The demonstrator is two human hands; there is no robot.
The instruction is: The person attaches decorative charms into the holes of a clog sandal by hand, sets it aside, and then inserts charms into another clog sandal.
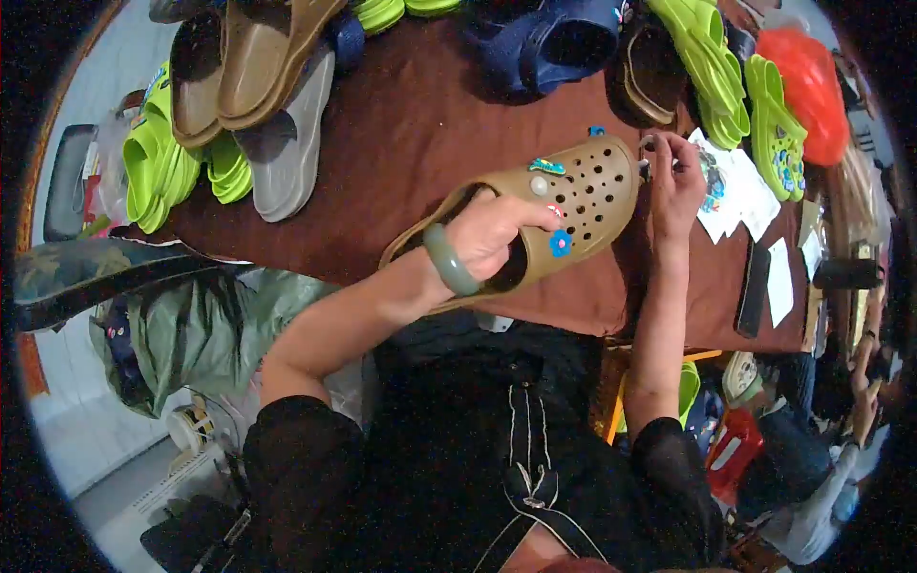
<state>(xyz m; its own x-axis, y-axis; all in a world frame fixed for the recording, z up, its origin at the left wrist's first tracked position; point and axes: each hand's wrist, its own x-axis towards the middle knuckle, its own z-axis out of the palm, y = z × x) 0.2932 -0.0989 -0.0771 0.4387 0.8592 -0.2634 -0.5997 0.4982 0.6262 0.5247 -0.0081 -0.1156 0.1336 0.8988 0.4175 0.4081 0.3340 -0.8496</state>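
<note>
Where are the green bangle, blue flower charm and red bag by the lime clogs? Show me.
Green bangle (450, 262), head view, outside of the band.
Blue flower charm (560, 244), head view, center.
Red bag (800, 94), head view, its middle.

**Layout around the tan, rounded, perforated foam clog (594, 212)**

Beneath it spread a reddish-brown fabric tablecloth (420, 124). At ten o'clock, brown slip-on sandals (253, 72) partly overlapped a grey slip-on sandal (287, 167). Ribbed lime-green clogs (158, 172) lay at nine, a rounded navy clog (540, 48) at twelve. At two lay chunky lime-green clogs (716, 86), a crumpled red plastic bag (802, 95) just beyond. White paper sheets (755, 196) lay at three, a long black bar (754, 291) near four.
</note>
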